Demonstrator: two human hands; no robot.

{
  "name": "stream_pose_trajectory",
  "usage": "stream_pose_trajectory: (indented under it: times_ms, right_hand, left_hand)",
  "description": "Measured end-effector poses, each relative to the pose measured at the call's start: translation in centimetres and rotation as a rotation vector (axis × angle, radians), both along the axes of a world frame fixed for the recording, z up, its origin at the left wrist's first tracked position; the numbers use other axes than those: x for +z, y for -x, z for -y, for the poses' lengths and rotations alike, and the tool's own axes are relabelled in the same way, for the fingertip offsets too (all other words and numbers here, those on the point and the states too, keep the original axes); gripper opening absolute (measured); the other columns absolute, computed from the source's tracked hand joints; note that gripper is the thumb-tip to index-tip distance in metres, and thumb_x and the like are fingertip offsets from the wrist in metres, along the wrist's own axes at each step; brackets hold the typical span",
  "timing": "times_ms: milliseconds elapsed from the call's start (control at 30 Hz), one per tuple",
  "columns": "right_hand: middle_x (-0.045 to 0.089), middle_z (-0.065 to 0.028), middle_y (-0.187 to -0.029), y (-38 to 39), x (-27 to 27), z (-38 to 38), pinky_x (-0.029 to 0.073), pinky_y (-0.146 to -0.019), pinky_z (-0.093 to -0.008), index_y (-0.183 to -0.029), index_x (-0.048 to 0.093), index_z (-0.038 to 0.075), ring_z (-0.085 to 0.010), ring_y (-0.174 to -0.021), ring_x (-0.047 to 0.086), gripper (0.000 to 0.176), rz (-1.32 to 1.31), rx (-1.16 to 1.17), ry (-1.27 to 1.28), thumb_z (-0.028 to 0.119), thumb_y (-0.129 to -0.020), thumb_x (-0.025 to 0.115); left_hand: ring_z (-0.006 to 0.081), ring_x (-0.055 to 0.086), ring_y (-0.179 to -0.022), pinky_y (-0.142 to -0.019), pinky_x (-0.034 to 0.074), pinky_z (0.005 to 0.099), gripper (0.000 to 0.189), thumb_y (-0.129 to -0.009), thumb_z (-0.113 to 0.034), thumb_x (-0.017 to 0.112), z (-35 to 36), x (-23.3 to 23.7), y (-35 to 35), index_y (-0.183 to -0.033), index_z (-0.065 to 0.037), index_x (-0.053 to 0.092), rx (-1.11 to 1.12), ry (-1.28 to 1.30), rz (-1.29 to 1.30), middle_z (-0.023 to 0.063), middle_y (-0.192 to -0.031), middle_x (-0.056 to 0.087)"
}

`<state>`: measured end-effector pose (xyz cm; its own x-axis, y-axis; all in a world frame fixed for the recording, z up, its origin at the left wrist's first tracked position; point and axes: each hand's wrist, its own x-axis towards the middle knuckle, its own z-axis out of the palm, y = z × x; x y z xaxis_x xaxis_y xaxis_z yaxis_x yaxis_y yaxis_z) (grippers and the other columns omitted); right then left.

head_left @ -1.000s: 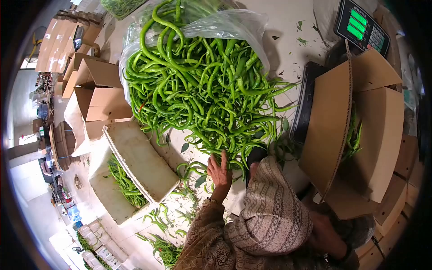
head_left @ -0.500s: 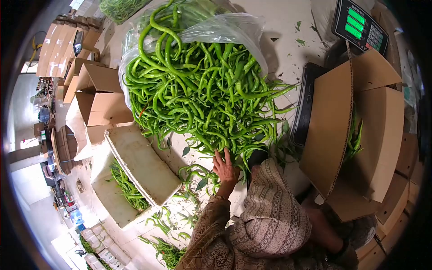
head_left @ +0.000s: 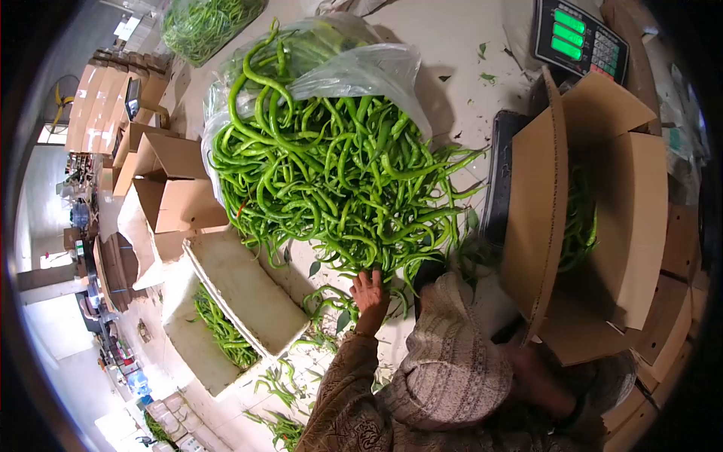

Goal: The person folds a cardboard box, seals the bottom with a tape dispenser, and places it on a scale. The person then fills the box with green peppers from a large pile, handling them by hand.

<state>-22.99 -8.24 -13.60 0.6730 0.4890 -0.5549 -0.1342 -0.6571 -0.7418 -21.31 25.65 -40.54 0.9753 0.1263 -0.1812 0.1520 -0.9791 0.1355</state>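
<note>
My left hand (head_left: 370, 300) is at the near edge of a big heap of long green chili peppers (head_left: 339, 173). Its fingers are spread, with the tips against the lowest peppers. The heap spills out of a clear plastic bag (head_left: 369, 69) on the floor. My right hand (head_left: 533, 373) is low between my knees, in shadow beside the open cardboard box (head_left: 536, 218); its fingers are hidden. Green peppers (head_left: 578, 226) lie inside that box, which stands on a black scale platform (head_left: 503, 177).
The scale display (head_left: 580, 41) glows green at the upper right. A whitish foam box (head_left: 252, 290) with peppers stands at left, near open cardboard boxes (head_left: 184, 203). Loose peppers and leaves (head_left: 279, 384) litter the floor. Another bag of peppers (head_left: 207, 30) is at the back.
The view has shifted slightly. My left hand has drawn back a little toward me, its fingers still by the edge of the heap. More peppers show inside the cardboard box.
</note>
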Motion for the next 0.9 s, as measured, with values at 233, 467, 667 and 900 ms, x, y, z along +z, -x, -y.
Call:
stream_pose_trajectory:
  times_ms: [233, 467, 667, 900]
  right_hand:
    - [0.063, -0.0186, -0.094, 1.2, -0.7, -0.9, 0.045, -0.078, -0.0472, -0.107, 0.061, 0.004, -0.0394, -0.09, 0.061, 0.032, 0.076, -0.132, -0.14, 0.009, -0.075, 0.064]
    - [0.063, -0.0211, -0.094, 0.9, 1.5, -2.1, 0.049, -0.077, -0.0425, -0.103, 0.061, 0.001, -0.0401, -0.09, 0.062, 0.023, 0.091, -0.188, -0.262, 0.004, -0.08, 0.058]
    - [0.061, -0.0222, -0.088, 2.4, 0.9, -1.4, 0.048, -0.072, -0.0433, -0.098, 0.061, 0.001, -0.0409, -0.084, 0.061, 0.017, 0.213, -0.117, -0.215, 0.007, -0.083, 0.057]
    - [0.061, -0.0162, -0.074, 0.8, 7.2, -2.7, 0.048, -0.065, -0.0388, -0.097, 0.061, 0.001, -0.0296, -0.066, 0.06, 0.018, 0.091, -0.292, -0.106, 0.017, -0.088, 0.06]
  left_hand:
    - [0.0396, 0.05, -0.098, -0.077, 0.045, 0.0501, 0.061, -0.06, -0.019, 0.076, -2.0, 3.2, -0.4, -0.114, -0.008, 0.049, -0.063, 0.328, -0.103, 0.0179, -0.107, 0.05]
    - [0.0184, 0.06, -0.088, -0.073, 0.055, 0.0331, 0.036, -0.083, -0.007, 0.062, -5.4, 14.4, -0.6, -0.117, -0.009, 0.052, 0.573, 1.511, -0.211, 0.005, -0.104, 0.061]
    - [0.0139, 0.056, -0.067, -0.06, 0.052, 0.0292, 0.038, -0.088, -0.023, 0.067, -7.7, 18.5, -0.5, -0.118, -0.006, 0.053, 0.643, 2.108, -0.182, 0.0058, -0.095, 0.061]
    - [0.0113, 0.044, -0.064, -0.051, 0.042, 0.0262, 0.036, -0.092, -0.026, 0.06, -7.3, 26.9, -2.2, -0.117, -0.002, 0.05, 0.447, 2.517, -0.286, 0.0063, -0.1, 0.048]
